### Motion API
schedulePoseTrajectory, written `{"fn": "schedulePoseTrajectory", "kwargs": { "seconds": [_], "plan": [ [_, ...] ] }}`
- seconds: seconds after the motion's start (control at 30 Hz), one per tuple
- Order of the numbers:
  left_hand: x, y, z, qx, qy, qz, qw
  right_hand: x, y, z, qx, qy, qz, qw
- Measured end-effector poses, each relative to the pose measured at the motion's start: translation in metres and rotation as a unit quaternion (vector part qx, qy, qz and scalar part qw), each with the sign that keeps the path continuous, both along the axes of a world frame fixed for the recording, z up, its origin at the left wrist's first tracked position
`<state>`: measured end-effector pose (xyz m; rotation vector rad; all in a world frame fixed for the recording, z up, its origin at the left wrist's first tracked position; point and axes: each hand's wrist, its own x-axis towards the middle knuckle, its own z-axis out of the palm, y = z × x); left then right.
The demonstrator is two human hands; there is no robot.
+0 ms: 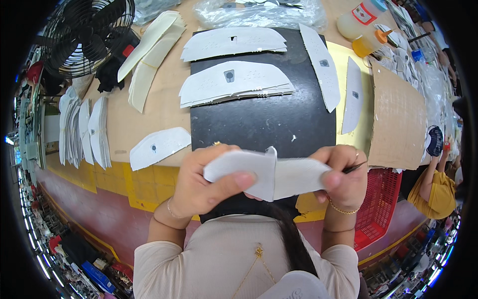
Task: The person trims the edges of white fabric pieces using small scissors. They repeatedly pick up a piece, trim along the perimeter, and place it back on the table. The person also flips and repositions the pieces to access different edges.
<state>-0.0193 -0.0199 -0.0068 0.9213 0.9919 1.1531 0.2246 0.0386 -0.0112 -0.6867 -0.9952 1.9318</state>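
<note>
Between my two hands, a white curved panel (298, 177) is held up just off the table's near edge. It looks folded or doubled, with an upright ridge across its middle. My left hand (196, 179) pinches one end, thumb on top. The other end is gripped by my right hand (348, 174), from which a thin dark pointed tool (354, 167) also sticks out; its kind is unclear. Beyond them, on a black board (249, 124), lie two stacks of similar white panels (236, 82) with small grey patches. A single panel (160, 147) rests to the left.
A black fan (84, 35) stands far left, near cream panels (154, 60) and upright white stacks (72, 129). Rightward are more panels (321, 70), a cardboard sheet (398, 119), a bottle of yellow liquid (367, 45) and a whitish bottle (351, 25). A red basket (378, 209) sits below the edge.
</note>
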Motion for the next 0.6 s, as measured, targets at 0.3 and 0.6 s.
{"fn": "schedulePoseTrajectory", "kwargs": {
  "seconds": [0.3,0.6],
  "plan": [
    [-0.004,-0.012,-0.008,-0.025,-0.146,0.167,0.975,0.017,-0.006,-0.038,-0.008,0.155,-0.098,0.983],
    [-0.031,-0.018,-0.034,0.080,-0.169,0.259,0.947,0.039,-0.001,-0.040,0.002,0.172,-0.139,0.975]
  ]
}}
